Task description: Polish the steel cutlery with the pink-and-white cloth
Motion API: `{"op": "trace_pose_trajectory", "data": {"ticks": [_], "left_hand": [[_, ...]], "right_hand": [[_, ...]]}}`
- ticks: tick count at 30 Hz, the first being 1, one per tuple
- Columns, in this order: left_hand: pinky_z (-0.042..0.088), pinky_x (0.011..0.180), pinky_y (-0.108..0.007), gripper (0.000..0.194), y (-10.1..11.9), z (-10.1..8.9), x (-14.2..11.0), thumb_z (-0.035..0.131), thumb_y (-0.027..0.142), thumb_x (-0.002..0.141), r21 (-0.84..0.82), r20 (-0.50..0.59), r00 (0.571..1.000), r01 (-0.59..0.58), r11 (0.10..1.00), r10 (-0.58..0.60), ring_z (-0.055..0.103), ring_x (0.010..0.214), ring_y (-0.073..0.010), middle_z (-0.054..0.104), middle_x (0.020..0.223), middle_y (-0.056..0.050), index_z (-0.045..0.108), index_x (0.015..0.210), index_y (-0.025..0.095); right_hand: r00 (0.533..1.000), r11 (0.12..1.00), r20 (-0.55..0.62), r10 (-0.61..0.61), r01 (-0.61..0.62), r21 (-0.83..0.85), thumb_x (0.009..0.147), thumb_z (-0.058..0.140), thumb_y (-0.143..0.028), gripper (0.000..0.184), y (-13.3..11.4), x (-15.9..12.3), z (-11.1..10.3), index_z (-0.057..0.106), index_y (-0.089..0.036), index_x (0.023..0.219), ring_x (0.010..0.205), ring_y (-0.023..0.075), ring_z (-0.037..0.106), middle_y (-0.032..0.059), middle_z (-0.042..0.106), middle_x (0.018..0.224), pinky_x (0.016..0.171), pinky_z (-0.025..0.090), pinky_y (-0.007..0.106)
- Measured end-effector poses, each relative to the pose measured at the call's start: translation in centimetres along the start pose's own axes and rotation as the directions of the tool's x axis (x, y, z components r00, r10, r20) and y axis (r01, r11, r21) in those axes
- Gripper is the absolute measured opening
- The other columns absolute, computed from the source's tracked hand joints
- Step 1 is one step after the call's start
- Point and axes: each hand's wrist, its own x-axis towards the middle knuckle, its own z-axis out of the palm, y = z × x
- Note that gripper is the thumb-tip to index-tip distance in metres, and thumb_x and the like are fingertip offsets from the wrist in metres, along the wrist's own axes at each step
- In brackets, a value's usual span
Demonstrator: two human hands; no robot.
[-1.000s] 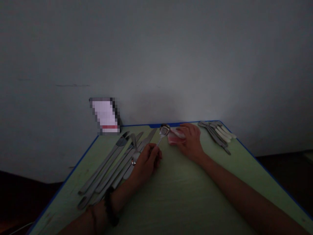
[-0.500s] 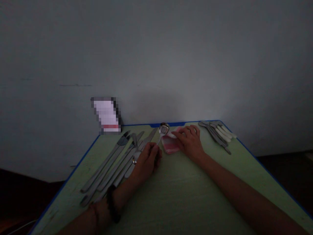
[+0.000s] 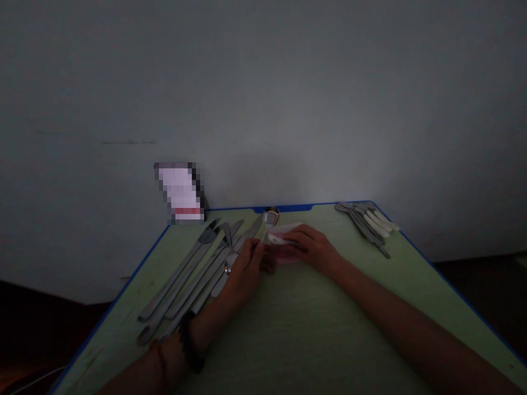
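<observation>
A shiny metal spoon [image 3: 270,217] points up and away from my left hand [image 3: 250,265], whose fingers are closed round its handle. The bowl of the spoon stands clear of the fingers near the table's far edge. My right hand [image 3: 315,249] grips a folded pink and white cloth [image 3: 284,257] and presses it close to the spoon's handle. How far the cloth wraps the handle is hidden by the fingers. Left of my left hand, several metal knives and spoons [image 3: 187,280] lie side by side, slanting away from me.
The pale green table [image 3: 288,340] has a blue rim and stands against a grey wall [image 3: 329,109]. A blurred-out phone-like screen [image 3: 181,192] leans at the back left. More cutlery [image 3: 366,225], some with white handles, lies at the back right.
My right hand has moved left and slightly nearer to me, bringing the cloth against the spoon's handle. My left hand keeps the spoon, whose bowl has shifted slightly left.
</observation>
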Motion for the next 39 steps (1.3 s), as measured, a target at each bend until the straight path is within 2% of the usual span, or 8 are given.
{"op": "trace_pose_trajectory", "data": {"ticks": [7, 11, 14, 17, 21, 26, 32, 39], "left_hand": [[0.042, 0.046, -0.021, 0.022, -0.6, -0.4, 0.1, 0.038, 0.041, 0.09, 0.068, -0.038, 0.998, -0.043, 0.997, 0.045, 0.05, 0.047, -0.0089, 0.055, 0.066, 0.005, 0.042, 0.095, 0.02], [0.035, 0.04, -0.019, 0.027, 0.0, -0.4, -0.3, 0.036, 0.042, 0.091, 0.163, 0.02, 0.999, -0.038, 0.986, 0.035, 0.044, 0.042, -0.0071, 0.054, 0.07, 0.004, 0.045, 0.107, 0.021], [0.037, 0.043, -0.02, 0.03, 0.4, -0.3, -0.5, 0.038, 0.04, 0.091, 0.23, 0.065, 0.997, -0.056, 0.972, 0.042, 0.045, 0.046, -0.0087, 0.056, 0.071, 0.002, 0.049, 0.11, 0.02], [0.038, 0.046, -0.022, 0.03, 0.5, -0.3, -0.6, 0.038, 0.038, 0.091, 0.276, 0.076, 0.996, -0.065, 0.959, 0.046, 0.046, 0.05, -0.0102, 0.059, 0.074, 0.0, 0.051, 0.109, 0.018], [0.039, 0.05, -0.023, 0.032, 0.4, -0.4, -0.5, 0.035, 0.039, 0.092, 0.304, 0.103, 0.994, -0.054, 0.951, 0.024, 0.047, 0.052, -0.0114, 0.06, 0.07, 0.0, 0.054, 0.103, 0.016], [0.039, 0.052, -0.024, 0.037, 0.6, -0.3, -0.7, 0.032, 0.042, 0.092, 0.28, 0.112, 0.994, -0.015, 0.96, -0.017, 0.049, 0.051, -0.0133, 0.055, 0.055, 0.003, 0.056, 0.105, 0.016], [0.038, 0.053, -0.024, 0.032, 0.3, -0.4, -0.7, 0.035, 0.041, 0.092, 0.285, 0.125, 0.992, -0.044, 0.958, 0.009, 0.05, 0.053, -0.0131, 0.056, 0.059, 0.002, 0.057, 0.098, 0.017], [0.038, 0.054, -0.023, 0.028, -0.2, -0.2, -0.7, 0.034, 0.039, 0.093, 0.242, 0.146, 0.988, -0.09, 0.966, 0.055, 0.05, 0.054, -0.012, 0.053, 0.059, 0.003, 0.053, 0.086, 0.018]], "right_hand": [[0.984, 0.998, 0.174, 0.029, -0.038, 0.051, 0.087, 0.052, -0.027, 0.025, -0.7, -0.1, 0.5, 0.059, -0.022, 0.11, 0.087, 0.0168, 0.063, 0.0066, 0.068, 0.097, 0.085, 0.046, 0.034], [0.985, 0.989, 0.145, 0.097, -0.111, 0.093, 0.086, 0.051, -0.027, 0.023, -0.5, 0.1, 0.3, 0.06, -0.022, 0.107, 0.087, 0.0161, 0.062, 0.0059, 0.068, 0.097, 0.08, 0.047, 0.031], [0.986, 0.986, 0.025, 0.165, -0.165, 0.021, 0.082, 0.057, -0.031, 0.026, -0.3, 0.3, 0.1, 0.06, -0.02, 0.105, 0.097, 0.0197, 0.057, 0.0088, 0.064, 0.104, 0.088, 0.044, 0.036], [0.949, 0.944, -0.064, 0.309, -0.315, -0.101, 0.075, 0.061, -0.031, 0.043, 0.2, 0.4, 0.1, 0.055, -0.016, 0.115, 0.111, 0.0249, 0.048, 0.0132, 0.056, 0.119, 0.097, 0.036, 0.042], [0.858, 0.848, 0.03, 0.513, -0.502, -0.17, 0.075, 0.059, -0.035, 0.052, 0.9, 0.2, 0.5, 0.051, -0.013, 0.122, 0.111, 0.0288, 0.047, 0.0156, 0.058, 0.117, 0.096, 0.034, 0.048], [0.829, 0.826, 0.044, 0.558, -0.559, 0.066, 0.075, 0.058, -0.03, 0.036, 1.2, 0.5, 0.3, 0.058, -0.016, 0.108, 0.09, 0.0203, 0.057, 0.0092, 0.064, 0.101, 0.084, 0.043, 0.036], [0.727, 0.67, -0.016, 0.686, -0.623, 0.403, 0.081, 0.051, -0.036, 0.023, 1.8, 0.5, -0.3, 0.062, -0.019, 0.092, 0.069, 0.0169, 0.058, 0.0027, 0.064, 0.081, 0.061, 0.043, 0.028], [0.679, 0.637, -0.106, 0.727, -0.607, 0.476, 0.083, 0.049, -0.046, 0.025, 2.5, 0.1, -0.1, 0.053, -0.021, 0.08, 0.055, 0.0142, 0.047, -0.0018, 0.053, 0.063, 0.05, 0.036, 0.025]]}}
